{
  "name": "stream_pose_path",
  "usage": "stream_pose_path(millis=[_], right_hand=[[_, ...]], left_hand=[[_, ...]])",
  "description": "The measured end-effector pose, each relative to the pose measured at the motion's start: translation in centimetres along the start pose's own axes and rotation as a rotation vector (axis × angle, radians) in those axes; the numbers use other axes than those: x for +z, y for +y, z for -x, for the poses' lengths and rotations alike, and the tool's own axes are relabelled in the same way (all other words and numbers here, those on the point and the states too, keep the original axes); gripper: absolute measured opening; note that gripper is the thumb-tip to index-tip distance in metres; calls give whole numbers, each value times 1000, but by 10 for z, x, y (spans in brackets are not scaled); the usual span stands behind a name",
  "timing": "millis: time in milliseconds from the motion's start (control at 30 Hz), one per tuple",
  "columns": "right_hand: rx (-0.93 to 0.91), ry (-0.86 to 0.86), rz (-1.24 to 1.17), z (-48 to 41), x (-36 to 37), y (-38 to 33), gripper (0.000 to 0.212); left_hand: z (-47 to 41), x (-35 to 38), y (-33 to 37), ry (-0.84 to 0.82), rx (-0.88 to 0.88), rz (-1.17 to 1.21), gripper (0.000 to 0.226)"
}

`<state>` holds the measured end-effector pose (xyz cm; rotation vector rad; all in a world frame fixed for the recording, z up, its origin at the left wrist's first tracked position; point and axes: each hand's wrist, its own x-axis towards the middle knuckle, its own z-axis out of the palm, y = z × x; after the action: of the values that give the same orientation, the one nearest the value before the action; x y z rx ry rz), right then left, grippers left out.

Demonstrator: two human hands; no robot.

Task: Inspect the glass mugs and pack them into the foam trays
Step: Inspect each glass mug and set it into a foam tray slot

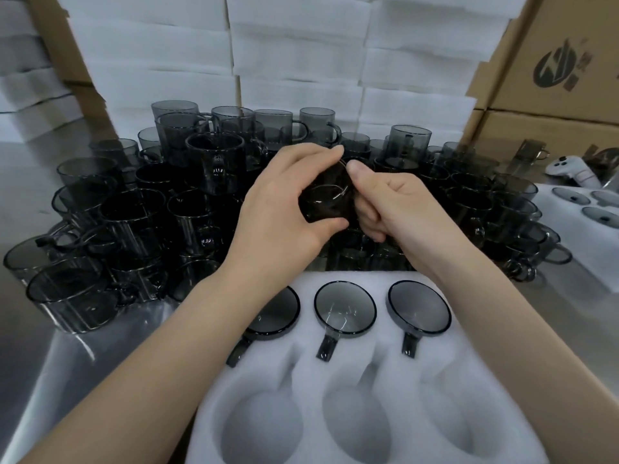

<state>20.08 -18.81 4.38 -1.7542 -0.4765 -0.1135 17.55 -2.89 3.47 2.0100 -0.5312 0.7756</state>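
Note:
Both my hands hold one smoky grey glass mug [326, 199] up over the heap of mugs. My left hand [284, 209] wraps its body from the left, thumb below and fingers over the top. My right hand [395, 205] grips it from the right, thumb on the rim; the handle is hidden. Below them lies a white foam tray [351, 370]. Its far row holds three mugs [345, 313] sunk in the pockets with handles toward me. The three near pockets [355, 420] are empty.
Several loose grey mugs [140, 216] crowd the steel table [50, 363] behind and left of the tray. Stacked white foam trays [294, 51] form a wall behind them. Cardboard boxes [552, 72] stand at right, with another filled tray [576, 209] and a white controller [569, 169].

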Motion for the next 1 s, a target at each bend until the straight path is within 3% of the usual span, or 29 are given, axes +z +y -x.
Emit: stream_pose_path(millis=[133,300,633,767,833,1000], right_hand=[[-70,9,-79,1,3,2,49],[-78,-142,-224,1,-3,5,37],[-125,-345,-425,4,-14,0,17],[-52,-137,-311,2,-16,2,16],[-90,-53,-192,1,-14,2,27],[-211,-62,12,3,-6,0,49]], left_hand=[[0,0,1,26,2,23,72],[1,-2,-1,53,-42,149,73],[-1,-3,-7,-4,-236,613,75],[-2,-2,-6,68,-267,521,74],[-1,-2,-4,83,-244,389,71],[2,0,-2,17,-158,116,68]])
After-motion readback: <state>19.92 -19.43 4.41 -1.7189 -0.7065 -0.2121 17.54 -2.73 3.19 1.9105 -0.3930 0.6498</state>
